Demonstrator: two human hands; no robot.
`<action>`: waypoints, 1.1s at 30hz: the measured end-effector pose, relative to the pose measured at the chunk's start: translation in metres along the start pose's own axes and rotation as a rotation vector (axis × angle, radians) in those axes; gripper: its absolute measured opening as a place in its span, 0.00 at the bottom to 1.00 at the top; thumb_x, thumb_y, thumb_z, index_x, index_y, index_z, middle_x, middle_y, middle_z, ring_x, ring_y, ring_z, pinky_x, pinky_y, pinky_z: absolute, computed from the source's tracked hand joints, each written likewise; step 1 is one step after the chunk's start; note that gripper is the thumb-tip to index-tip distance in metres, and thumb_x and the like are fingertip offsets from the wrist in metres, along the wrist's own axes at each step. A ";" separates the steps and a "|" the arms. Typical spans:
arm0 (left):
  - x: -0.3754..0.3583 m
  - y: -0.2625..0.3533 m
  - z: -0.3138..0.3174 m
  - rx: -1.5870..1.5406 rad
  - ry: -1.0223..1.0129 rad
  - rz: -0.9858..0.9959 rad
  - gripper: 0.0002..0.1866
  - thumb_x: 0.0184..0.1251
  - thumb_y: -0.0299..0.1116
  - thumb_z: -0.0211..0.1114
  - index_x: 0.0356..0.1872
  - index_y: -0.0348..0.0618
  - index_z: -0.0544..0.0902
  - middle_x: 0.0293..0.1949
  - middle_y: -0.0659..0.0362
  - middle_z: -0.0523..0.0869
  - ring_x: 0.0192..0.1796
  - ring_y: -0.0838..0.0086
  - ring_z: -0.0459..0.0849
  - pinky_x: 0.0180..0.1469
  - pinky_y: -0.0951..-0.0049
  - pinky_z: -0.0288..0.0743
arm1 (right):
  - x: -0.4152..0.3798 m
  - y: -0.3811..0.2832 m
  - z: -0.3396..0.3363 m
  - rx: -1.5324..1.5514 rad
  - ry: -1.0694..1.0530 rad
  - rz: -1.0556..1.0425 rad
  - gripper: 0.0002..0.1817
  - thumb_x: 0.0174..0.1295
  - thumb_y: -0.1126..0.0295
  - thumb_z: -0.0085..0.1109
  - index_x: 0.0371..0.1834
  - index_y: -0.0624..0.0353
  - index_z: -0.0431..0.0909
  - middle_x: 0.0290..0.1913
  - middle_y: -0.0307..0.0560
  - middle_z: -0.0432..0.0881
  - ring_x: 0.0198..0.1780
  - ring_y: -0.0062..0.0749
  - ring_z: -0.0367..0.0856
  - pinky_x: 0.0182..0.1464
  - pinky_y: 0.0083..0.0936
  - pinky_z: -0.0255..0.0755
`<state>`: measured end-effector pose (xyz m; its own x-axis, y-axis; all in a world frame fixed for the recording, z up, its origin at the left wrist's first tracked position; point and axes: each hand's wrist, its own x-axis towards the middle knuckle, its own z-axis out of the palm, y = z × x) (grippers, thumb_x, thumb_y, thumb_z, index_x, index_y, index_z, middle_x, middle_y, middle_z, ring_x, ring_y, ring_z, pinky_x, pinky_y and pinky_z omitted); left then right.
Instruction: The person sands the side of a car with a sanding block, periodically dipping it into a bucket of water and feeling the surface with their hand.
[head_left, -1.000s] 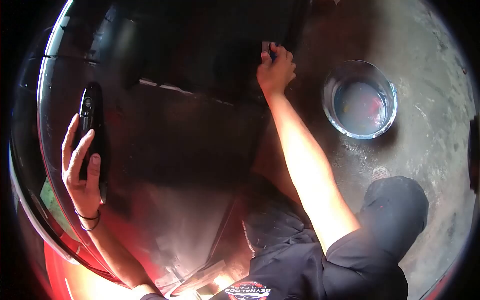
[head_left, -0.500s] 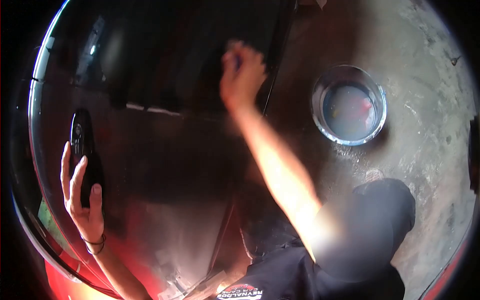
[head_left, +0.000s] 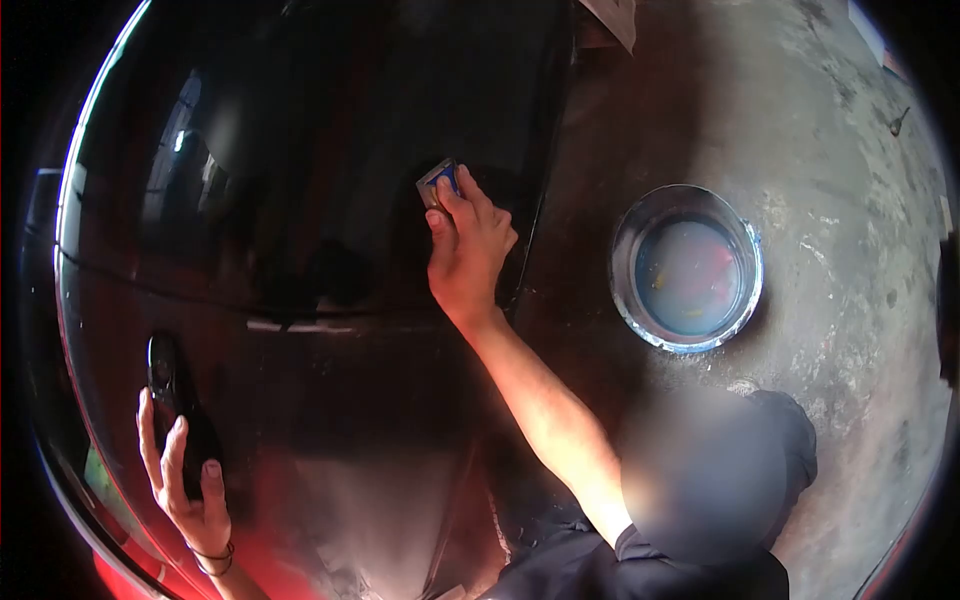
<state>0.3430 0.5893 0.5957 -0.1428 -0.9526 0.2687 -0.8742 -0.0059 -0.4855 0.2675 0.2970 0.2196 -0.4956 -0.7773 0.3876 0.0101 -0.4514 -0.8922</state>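
My right hand [head_left: 472, 245] is closed around a small blue-and-grey sanding block [head_left: 438, 184] and presses it to a glossy dark car door panel [head_left: 350, 230]. Thumb and fingers grip the block's near side, so part of it is hidden. At the lower left, my left hand [head_left: 190, 495] has its fingers spread on the car's side. Its fingertips are right by the black door handle [head_left: 162, 372], and a thin dark band circles the wrist.
To the right, a round bucket [head_left: 622, 290] holding cloudy water stands on the stained concrete floor [head_left: 830, 220]. Paper [head_left: 612, 22] hangs at the top edge. My dark-clothed body [head_left: 570, 565] fills the lower right, partly blurred.
The view has shifted, so the door handle and bucket sit lower in it. My right hand was motion-blurred and now shows sharply with the block. My left hand stays spread near the handle.
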 end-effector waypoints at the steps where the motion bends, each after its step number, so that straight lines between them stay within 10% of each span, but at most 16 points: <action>1: -0.001 -0.002 0.001 0.002 0.002 0.002 0.25 0.83 0.39 0.67 0.75 0.42 0.87 0.87 0.37 0.72 0.87 0.36 0.72 0.87 0.37 0.65 | 0.014 0.017 0.006 -0.037 0.020 0.001 0.29 0.77 0.68 0.64 0.82 0.48 0.81 0.79 0.56 0.83 0.68 0.66 0.81 0.67 0.60 0.69; 7: -0.004 0.000 0.002 -0.029 0.005 -0.053 0.21 0.86 0.35 0.67 0.73 0.42 0.88 0.87 0.36 0.73 0.88 0.35 0.71 0.87 0.37 0.65 | 0.118 0.088 0.024 -0.203 -0.003 0.237 0.20 0.81 0.66 0.64 0.74 0.48 0.86 0.77 0.50 0.85 0.67 0.64 0.84 0.64 0.62 0.73; 14: -0.003 0.000 0.001 0.054 -0.001 -0.014 0.22 0.87 0.32 0.64 0.75 0.42 0.87 0.87 0.38 0.73 0.87 0.39 0.73 0.87 0.39 0.67 | -0.072 0.062 -0.043 -0.177 -0.032 0.036 0.27 0.78 0.66 0.69 0.80 0.45 0.85 0.80 0.56 0.82 0.71 0.58 0.83 0.69 0.54 0.73; 23: -0.007 -0.004 0.000 0.073 0.002 -0.006 0.21 0.85 0.26 0.63 0.75 0.42 0.87 0.87 0.38 0.73 0.87 0.38 0.73 0.86 0.41 0.68 | 0.167 0.148 0.036 -0.309 0.004 0.292 0.18 0.82 0.56 0.65 0.69 0.46 0.88 0.75 0.50 0.85 0.71 0.65 0.82 0.71 0.63 0.73; 33: -0.010 0.001 0.000 0.059 -0.001 -0.081 0.27 0.85 0.27 0.62 0.82 0.44 0.81 0.88 0.39 0.72 0.88 0.39 0.71 0.88 0.41 0.65 | -0.091 0.068 -0.056 -0.133 -0.129 0.104 0.25 0.81 0.68 0.66 0.80 0.45 0.84 0.81 0.59 0.79 0.77 0.58 0.77 0.76 0.53 0.65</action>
<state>0.3434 0.5991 0.5919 -0.0722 -0.9487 0.3079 -0.8538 -0.1008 -0.5108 0.2645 0.3614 0.1113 -0.3821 -0.8704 0.3103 -0.0634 -0.3103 -0.9485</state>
